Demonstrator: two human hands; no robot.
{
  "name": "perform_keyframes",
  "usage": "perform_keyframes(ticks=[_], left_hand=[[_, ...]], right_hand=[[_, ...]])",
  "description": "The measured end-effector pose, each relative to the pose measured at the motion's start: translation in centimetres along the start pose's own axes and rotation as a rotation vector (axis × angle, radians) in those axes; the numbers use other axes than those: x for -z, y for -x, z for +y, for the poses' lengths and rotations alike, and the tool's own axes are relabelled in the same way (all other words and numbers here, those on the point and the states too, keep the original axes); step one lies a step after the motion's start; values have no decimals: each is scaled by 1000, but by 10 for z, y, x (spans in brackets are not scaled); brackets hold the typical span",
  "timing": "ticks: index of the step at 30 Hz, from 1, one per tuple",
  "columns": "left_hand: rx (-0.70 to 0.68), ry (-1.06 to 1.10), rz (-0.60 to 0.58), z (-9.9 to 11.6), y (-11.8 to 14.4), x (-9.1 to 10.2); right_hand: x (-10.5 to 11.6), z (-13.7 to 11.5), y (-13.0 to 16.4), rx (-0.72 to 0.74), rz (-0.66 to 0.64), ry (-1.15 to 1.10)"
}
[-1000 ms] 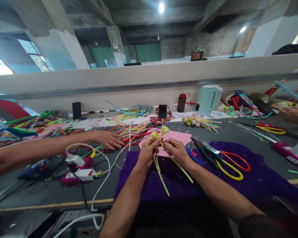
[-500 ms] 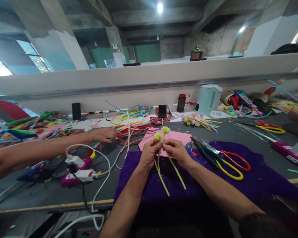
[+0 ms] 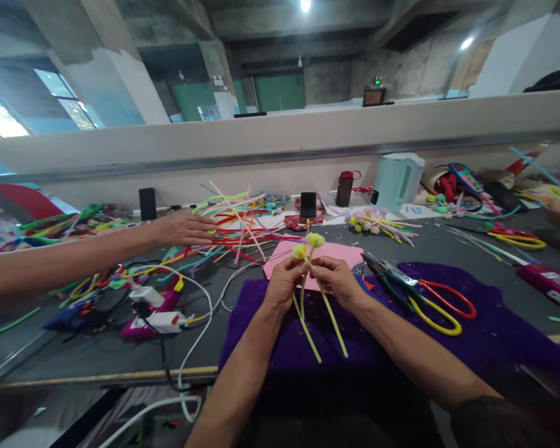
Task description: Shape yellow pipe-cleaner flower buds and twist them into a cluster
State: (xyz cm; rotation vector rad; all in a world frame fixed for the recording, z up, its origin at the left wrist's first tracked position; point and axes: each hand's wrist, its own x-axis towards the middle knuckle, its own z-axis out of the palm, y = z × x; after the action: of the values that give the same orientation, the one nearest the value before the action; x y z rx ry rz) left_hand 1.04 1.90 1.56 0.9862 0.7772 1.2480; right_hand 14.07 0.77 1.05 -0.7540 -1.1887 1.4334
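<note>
My left hand (image 3: 284, 280) pinches the stem of a yellow pipe-cleaner flower (image 3: 299, 251) just under its round fuzzy head. Beside it, my right hand (image 3: 333, 277) has its fingers closed on the stem of a second yellow pipe-cleaner flower (image 3: 315, 240). The two heads stand close together, and the fingertips of both hands nearly meet. Pale yellow-green stems (image 3: 335, 323) hang below the hands over a purple cloth (image 3: 270, 336). Behind the hands lies a pink sheet (image 3: 343, 252). Where the stems cross is hidden by my fingers.
Pliers (image 3: 387, 280) and red-and-yellow-handled scissors (image 3: 441, 302) lie right of my hands. A co-worker's hand (image 3: 182, 229) is over loose pipe cleaners (image 3: 242, 227) at left. Plugs sit in a power strip (image 3: 137, 323). Behind stand a phone (image 3: 308, 205), a bottle (image 3: 344, 188) and a kettle (image 3: 394, 183).
The co-worker's arm at left has moved up and back, and the pipe cleaners near that hand are spread differently. My hands keep nearly the same hold; the view has shifted slightly.
</note>
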Motion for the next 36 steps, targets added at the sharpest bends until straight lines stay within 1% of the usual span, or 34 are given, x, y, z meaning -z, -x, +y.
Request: perform_keyframes(ticks=[4,7,15,24,28,32,36], left_hand=[[13,-28,1,-1,-1,2],[21,-54,-23,-1,-2,4],[22,-30,-23,-2,-1,4],[15,-73,-9,0,1,4],[0,-75,-25,0,2,4],[9,-62,-33,-1,1,5],[26,-34,-41,-2,2,5]], right_hand=[[1,-1,0,-19,-8,-33],[1,-1,-1,-27,-4,-23],[1,-3,0,26,-1,18],[3,-3,1,50,-23,46],[4,-3,0,49,-23,43],[6,-3,-2,44,-67,13],[10,-3,-4,1,-186,-86]])
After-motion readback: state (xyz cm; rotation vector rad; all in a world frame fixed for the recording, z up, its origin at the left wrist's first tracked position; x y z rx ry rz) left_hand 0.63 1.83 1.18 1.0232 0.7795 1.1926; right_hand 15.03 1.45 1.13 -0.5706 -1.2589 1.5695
